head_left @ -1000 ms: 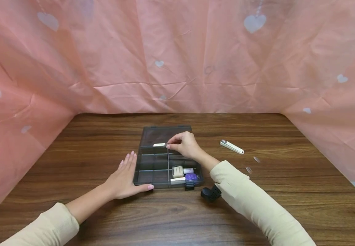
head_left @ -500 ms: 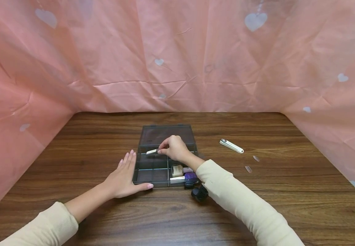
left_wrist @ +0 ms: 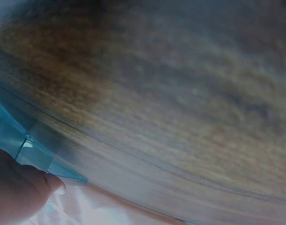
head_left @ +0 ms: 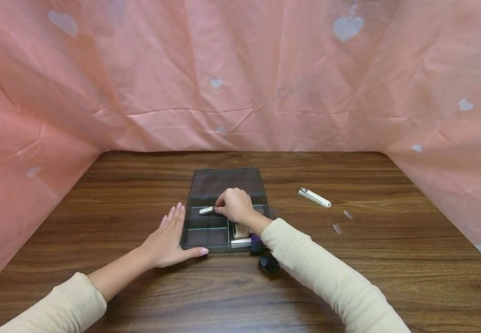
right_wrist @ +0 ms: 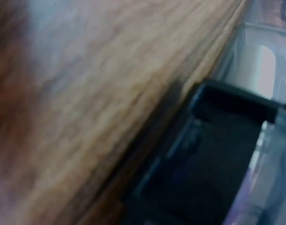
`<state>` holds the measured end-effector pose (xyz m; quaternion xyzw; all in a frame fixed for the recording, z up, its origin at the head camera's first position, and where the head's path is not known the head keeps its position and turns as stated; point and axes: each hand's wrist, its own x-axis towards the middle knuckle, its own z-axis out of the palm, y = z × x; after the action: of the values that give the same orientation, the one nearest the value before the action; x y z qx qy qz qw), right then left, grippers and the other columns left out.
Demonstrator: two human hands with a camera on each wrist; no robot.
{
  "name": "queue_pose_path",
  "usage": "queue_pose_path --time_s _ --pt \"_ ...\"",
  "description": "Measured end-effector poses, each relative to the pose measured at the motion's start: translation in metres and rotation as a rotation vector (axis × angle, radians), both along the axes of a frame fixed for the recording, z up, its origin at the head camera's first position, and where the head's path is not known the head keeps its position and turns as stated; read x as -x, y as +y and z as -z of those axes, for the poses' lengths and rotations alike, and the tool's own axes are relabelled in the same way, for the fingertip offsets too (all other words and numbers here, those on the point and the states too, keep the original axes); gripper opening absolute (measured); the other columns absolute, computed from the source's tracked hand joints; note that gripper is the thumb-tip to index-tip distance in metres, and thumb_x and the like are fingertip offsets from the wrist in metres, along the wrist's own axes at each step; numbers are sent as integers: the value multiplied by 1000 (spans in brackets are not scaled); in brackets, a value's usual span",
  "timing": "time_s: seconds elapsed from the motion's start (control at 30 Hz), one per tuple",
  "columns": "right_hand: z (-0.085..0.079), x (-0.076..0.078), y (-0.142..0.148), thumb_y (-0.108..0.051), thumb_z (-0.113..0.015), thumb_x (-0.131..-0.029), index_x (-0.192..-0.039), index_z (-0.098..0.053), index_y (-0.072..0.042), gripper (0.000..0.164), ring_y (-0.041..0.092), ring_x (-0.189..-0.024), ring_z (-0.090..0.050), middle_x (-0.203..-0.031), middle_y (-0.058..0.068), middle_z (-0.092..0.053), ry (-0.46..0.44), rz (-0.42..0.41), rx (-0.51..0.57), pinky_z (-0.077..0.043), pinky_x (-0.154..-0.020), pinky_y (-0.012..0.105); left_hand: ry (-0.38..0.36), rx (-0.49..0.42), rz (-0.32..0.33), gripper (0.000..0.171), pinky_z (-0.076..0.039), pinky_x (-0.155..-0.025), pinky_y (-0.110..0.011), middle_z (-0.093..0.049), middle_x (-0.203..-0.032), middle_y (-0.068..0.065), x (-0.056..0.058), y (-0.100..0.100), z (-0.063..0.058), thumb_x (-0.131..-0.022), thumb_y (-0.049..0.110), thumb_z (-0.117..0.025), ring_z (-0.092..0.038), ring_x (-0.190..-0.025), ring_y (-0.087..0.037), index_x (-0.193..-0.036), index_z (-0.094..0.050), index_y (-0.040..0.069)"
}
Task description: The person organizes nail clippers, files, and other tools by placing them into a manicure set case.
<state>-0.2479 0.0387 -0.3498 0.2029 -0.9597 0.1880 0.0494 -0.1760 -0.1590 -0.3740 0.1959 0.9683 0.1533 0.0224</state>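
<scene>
A dark see-through divided box (head_left: 225,181) lies on the wooden table with its lid folded back. My right hand (head_left: 236,206) reaches over it and pinches a small white nail clipper (head_left: 206,210), low over the back left compartment. Flat and spread, my left hand (head_left: 167,243) rests along the box's left side, its thumb at the front edge; the left wrist view shows that thumb (left_wrist: 23,192) against the box wall. A beige nail polish bottle (head_left: 240,231) and a purple one (head_left: 256,241) lie in the front right compartment, partly covered by the right forearm.
Right of the box lies a larger white nail clipper (head_left: 314,197). Nearby are two clear nail tips, one farther back (head_left: 348,214) and one nearer (head_left: 337,229). A black latch (right_wrist: 227,154) juts from the box front. Pink cloth (head_left: 240,92) surrounds the table's back and sides.
My right hand has moved left and down, carrying the small nail clipper from near the lid's hinge line into the back left compartment. My left hand stays in place.
</scene>
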Motion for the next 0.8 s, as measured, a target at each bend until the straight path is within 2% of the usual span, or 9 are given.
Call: queue_pose_path --time_s 0.13,0.27,0.4,0.57,0.8 --pt "-3 -2 2 -22 -72 -81 -91 -76 -14 14 15 -81 -67 -91 -2 -74 -6 0 27 -52 -59 27 -3 0 -1 118 -19 -114 -53 -9 -152 -28 0 0 1 -73 73 -54 -10 -142 -41 -144 -12 -11" --pt "-10 -6 7 -17 -71 -81 -92 -75 -10 14 14 -70 -62 -93 3 -73 6 -34 109 -46 -54 22 -5 2 1 118 -19 -114 -52 -9 -152 -28 0 1 1 -73 74 -54 -10 -142 -41 -144 -12 -11" --pt "-20 -12 17 -14 -69 -82 -92 -75 -7 13 14 -66 -57 -92 4 -73 50 -101 188 -44 -56 21 0 4 5 118 -19 -114 -53 -9 -152 -28 0 2 1 -73 74 -54 -10 -142 -41 -144 -12 -11" --pt "-29 -19 33 -10 -69 -81 -90 -74 -3 12 19 -69 -54 -84 6 -71 148 -160 293 -41 -60 20 -3 3 5 118 -18 -114 -53 -9 -152 -28 0 2 0 -73 73 -54 -10 -142 -41 -145 -11 -10" --pt "-29 -26 61 -8 -71 -79 -89 -73 -1 12 20 -77 -57 -85 8 -72 228 -151 370 -46 -65 24 -11 4 2 118 -17 -114 -52 -8 -153 -28 -1 3 -1 -74 73 -53 -8 -142 -40 -145 -10 -10"
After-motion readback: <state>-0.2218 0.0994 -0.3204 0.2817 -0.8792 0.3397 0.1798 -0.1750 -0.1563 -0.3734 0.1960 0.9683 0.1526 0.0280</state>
